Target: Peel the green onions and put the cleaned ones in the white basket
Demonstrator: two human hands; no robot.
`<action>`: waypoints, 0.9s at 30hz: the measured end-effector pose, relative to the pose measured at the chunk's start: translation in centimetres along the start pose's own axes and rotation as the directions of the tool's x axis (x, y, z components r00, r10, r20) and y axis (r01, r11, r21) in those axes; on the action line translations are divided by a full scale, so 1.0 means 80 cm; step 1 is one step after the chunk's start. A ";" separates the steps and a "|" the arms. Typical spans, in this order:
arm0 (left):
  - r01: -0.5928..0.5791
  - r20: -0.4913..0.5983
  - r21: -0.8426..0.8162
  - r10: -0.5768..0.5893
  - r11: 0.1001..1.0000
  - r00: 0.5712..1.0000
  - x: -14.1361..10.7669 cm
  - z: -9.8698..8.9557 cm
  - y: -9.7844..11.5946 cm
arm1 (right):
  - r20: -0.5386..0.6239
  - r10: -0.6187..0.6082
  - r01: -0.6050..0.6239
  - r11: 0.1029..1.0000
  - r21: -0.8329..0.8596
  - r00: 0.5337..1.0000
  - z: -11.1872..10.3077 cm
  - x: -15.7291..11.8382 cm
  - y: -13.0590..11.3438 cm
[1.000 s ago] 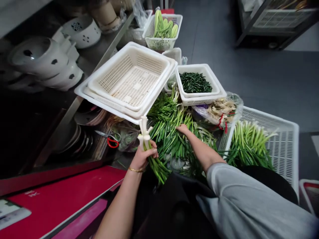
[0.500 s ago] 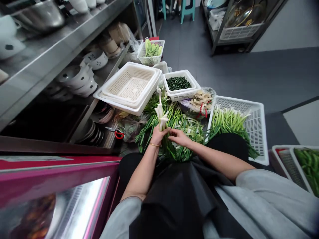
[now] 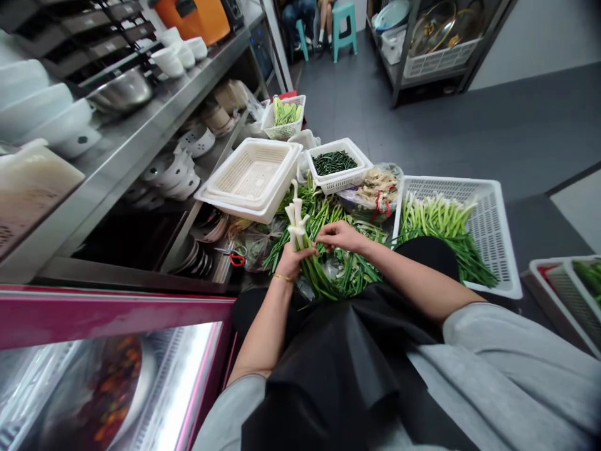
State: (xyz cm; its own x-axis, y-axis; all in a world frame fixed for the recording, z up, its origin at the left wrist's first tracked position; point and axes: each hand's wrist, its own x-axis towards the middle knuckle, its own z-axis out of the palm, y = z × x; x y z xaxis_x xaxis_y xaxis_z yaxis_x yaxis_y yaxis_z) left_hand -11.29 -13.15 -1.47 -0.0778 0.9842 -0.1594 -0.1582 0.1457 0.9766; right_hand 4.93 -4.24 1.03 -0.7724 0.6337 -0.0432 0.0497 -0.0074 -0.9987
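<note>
My left hand (image 3: 290,260), fingers wrapped closed, grips a bunch of scallions (image 3: 297,234): smooth, white, tubular ends uppermost, slender green leaves drooping toward the near side. My right hand (image 3: 342,237), fingers curled, lies just right of the bunch; whether it pinches anything I cannot tell. Beyond spreads a tangled pile of leafy greens (image 3: 325,214). Left, red-handled metal scissors (image 3: 238,259); farther, stacked white plastic baskets (image 3: 257,174), rectangular and perforated. Right, a lattice-walled crate (image 3: 493,232) bears more scallions (image 3: 434,216), white tips pointing far.
</note>
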 end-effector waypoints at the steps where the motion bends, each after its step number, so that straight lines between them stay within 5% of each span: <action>1: -0.002 0.014 -0.004 0.002 1.000 1.000 -0.001 -0.002 0.001 | -0.012 0.009 -0.009 1.000 0.023 1.000 0.002 -0.002 0.002; 7: 0.056 0.140 0.040 -0.061 0.998 0.988 0.001 -0.002 0.007 | 0.032 -0.054 0.053 0.998 0.039 0.998 0.004 -0.001 -0.002; 15: -0.094 -0.137 0.115 0.110 0.989 0.984 0.001 0.021 0.005 | -0.204 0.060 -0.057 0.998 0.021 0.977 -0.003 -0.001 0.005; 27: -0.018 0.019 -0.006 0.018 1.000 1.000 0.002 0.021 -0.004 | 0.003 0.155 -0.153 0.978 -0.140 0.988 -0.023 -0.014 -0.012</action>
State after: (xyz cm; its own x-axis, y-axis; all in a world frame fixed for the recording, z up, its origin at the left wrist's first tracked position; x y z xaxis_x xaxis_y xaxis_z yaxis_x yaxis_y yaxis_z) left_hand -9.58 -12.90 -1.59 -0.0617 0.9883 -0.1393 -0.1630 0.1277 0.9783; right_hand 6.90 -3.56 2.11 -0.7569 0.6228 -0.1978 0.2556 0.0035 -0.9668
